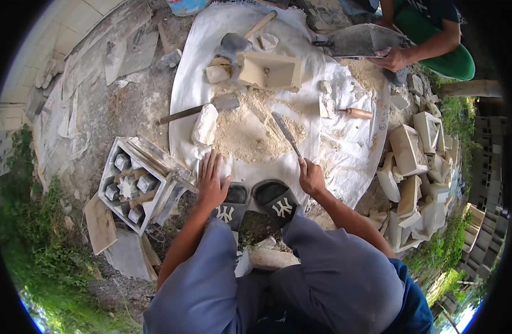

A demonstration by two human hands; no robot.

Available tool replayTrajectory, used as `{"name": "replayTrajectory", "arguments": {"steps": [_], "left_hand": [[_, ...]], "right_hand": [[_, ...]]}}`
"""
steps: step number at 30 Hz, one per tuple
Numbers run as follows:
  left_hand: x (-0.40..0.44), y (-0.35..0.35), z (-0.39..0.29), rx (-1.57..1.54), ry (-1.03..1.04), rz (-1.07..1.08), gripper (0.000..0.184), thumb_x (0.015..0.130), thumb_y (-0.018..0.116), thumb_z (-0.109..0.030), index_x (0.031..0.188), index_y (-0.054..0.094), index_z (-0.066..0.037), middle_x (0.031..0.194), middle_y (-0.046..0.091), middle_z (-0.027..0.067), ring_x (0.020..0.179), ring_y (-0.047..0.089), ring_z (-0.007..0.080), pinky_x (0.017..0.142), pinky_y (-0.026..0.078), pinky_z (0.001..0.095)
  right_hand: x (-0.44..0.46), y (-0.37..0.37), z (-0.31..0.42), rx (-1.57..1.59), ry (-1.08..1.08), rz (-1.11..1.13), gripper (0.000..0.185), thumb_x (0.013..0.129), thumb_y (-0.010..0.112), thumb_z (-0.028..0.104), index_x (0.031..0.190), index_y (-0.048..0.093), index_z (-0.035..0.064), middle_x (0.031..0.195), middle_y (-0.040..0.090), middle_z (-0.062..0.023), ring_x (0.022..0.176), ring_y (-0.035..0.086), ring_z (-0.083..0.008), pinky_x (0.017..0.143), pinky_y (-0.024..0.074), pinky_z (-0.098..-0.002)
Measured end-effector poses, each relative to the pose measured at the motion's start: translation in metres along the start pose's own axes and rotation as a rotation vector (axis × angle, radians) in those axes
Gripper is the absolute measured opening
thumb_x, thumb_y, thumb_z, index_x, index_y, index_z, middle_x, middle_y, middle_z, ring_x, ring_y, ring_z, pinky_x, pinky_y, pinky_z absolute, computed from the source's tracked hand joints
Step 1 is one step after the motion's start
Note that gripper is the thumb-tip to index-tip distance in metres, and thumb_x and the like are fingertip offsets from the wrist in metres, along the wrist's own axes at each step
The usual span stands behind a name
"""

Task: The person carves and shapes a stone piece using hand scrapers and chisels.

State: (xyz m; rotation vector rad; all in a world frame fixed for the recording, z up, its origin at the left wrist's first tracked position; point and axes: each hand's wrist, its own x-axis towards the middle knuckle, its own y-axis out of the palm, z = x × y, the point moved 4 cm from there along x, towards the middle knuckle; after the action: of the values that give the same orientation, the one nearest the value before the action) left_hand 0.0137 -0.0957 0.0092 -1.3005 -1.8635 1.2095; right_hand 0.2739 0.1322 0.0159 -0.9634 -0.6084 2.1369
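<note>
My right hand (pixel 311 177) grips the near end of a long flat-bladed metal tool (pixel 286 132). The wider far end of that tool rests over a spread of pale crumbly powder (pixel 250 131). With fingers stretched out, my left hand (pixel 211 181) lies flat on the white sheet (pixel 183 83), just below a rough white block (pixel 204 125); whether the fingertips touch the block, I cannot tell. Behind the powder sits a hollow beige rectangular block (pixel 270 71). A dark-handled hammer (pixel 192 112) lies beside the white block.
A hexagonal mould (pixel 136 186) with dark blocks inside stands left of my feet. A wooden-handled tool (pixel 359 113) lies on the sheet's right, a mallet (pixel 236 43) at the back. Broken cast pieces (pixel 409 150) pile up right. Another person's hand (pixel 392 58) holds a dark tray (pixel 367 40).
</note>
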Motion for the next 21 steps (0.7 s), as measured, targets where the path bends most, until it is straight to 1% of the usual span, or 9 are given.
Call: {"name": "replayTrajectory", "arguments": {"steps": [1,3,4,7,9,11,17,19,21], "left_hand": [[0.002,0.001,-0.001,0.003,0.013,-0.014,0.078,0.1,0.061,-0.032,0.164,0.03,0.0,0.173,0.024,0.0207,0.161,0.019,0.0387,0.132,0.013,0.0526],[0.003,0.001,-0.001,0.011,0.005,-0.013,0.078,0.1,0.061,-0.032,0.164,0.03,0.0,0.173,0.024,0.0207,0.161,0.019,0.0388,0.132,0.013,0.0526],[0.002,0.001,-0.001,0.023,-0.003,-0.003,0.078,0.1,0.061,-0.032,0.164,0.03,0.0,0.173,0.024,0.0207,0.161,0.019,0.0389,0.132,0.013,0.0526],[0.002,0.003,0.001,0.014,0.001,-0.002,0.078,0.1,0.061,-0.032,0.164,0.03,0.0,0.173,0.024,0.0209,0.161,0.019,0.0389,0.132,0.012,0.0525],[-0.002,0.002,0.0,0.012,-0.004,0.003,0.079,0.1,0.061,-0.032,0.164,0.03,0.0,0.173,0.024,0.021,0.161,0.018,0.0388,0.132,0.013,0.0525],[0.003,0.002,-0.002,0.009,-0.007,-0.009,0.079,0.1,0.061,-0.032,0.164,0.03,0.0,0.173,0.024,0.0211,0.161,0.018,0.0387,0.132,0.013,0.0525],[0.002,0.004,0.0,0.006,0.001,-0.006,0.078,0.099,0.061,-0.031,0.164,0.03,0.0,0.173,0.022,0.0206,0.162,0.017,0.0381,0.132,0.012,0.0532],[0.003,0.004,0.001,0.011,-0.012,0.005,0.077,0.1,0.061,-0.031,0.164,0.03,0.0,0.173,0.022,0.0207,0.162,0.018,0.0379,0.132,0.012,0.0531],[0.004,0.003,0.001,0.021,-0.003,0.01,0.078,0.099,0.061,-0.031,0.164,0.03,0.0,0.173,0.023,0.0206,0.162,0.017,0.0379,0.132,0.012,0.0531]], "right_hand": [[0.004,0.003,-0.004,-0.002,-0.002,-0.001,0.062,0.111,0.043,0.049,0.093,0.069,-0.0044,0.086,0.065,-0.0382,0.09,0.063,-0.0588,0.08,0.0476,-0.0618],[0.012,0.005,-0.007,-0.11,0.027,0.04,0.056,0.112,0.043,0.045,0.09,0.063,-0.0027,0.077,0.062,-0.036,0.082,0.061,-0.0581,0.073,0.0461,-0.0618],[0.013,0.002,-0.007,-0.091,0.008,0.002,0.056,0.112,0.043,0.044,0.09,0.064,-0.0024,0.076,0.061,-0.0358,0.08,0.061,-0.0582,0.072,0.0462,-0.0619],[0.003,-0.009,-0.009,-0.038,-0.009,-0.029,0.06,0.111,0.044,0.048,0.095,0.069,-0.0041,0.081,0.064,-0.0376,0.086,0.063,-0.0587,0.076,0.0485,-0.0615],[0.003,-0.008,-0.012,-0.025,-0.027,-0.053,0.059,0.111,0.045,0.048,0.095,0.069,-0.0038,0.081,0.064,-0.0372,0.086,0.063,-0.0587,0.076,0.0488,-0.0612],[0.013,-0.005,-0.017,-0.137,0.043,0.061,0.052,0.112,0.044,0.042,0.093,0.064,-0.0019,0.077,0.062,-0.0358,0.08,0.061,-0.0576,0.071,0.0471,-0.0617],[0.002,-0.014,-0.019,-0.037,-0.074,-0.102,0.062,0.111,0.045,0.048,0.085,0.067,-0.0045,0.079,0.063,-0.037,0.08,0.061,-0.0593,0.073,0.0471,-0.0625],[0.01,-0.009,-0.027,-0.107,0.077,0.008,0.055,0.112,0.044,0.044,0.091,0.063,-0.0023,0.076,0.061,-0.0361,0.078,0.06,-0.0585,0.07,0.0452,-0.0629],[0.003,-0.015,-0.028,-0.091,0.027,-0.051,0.055,0.112,0.043,0.045,0.092,0.063,-0.0025,0.077,0.062,-0.0358,0.079,0.061,-0.0581,0.07,0.0453,-0.0617]]}}
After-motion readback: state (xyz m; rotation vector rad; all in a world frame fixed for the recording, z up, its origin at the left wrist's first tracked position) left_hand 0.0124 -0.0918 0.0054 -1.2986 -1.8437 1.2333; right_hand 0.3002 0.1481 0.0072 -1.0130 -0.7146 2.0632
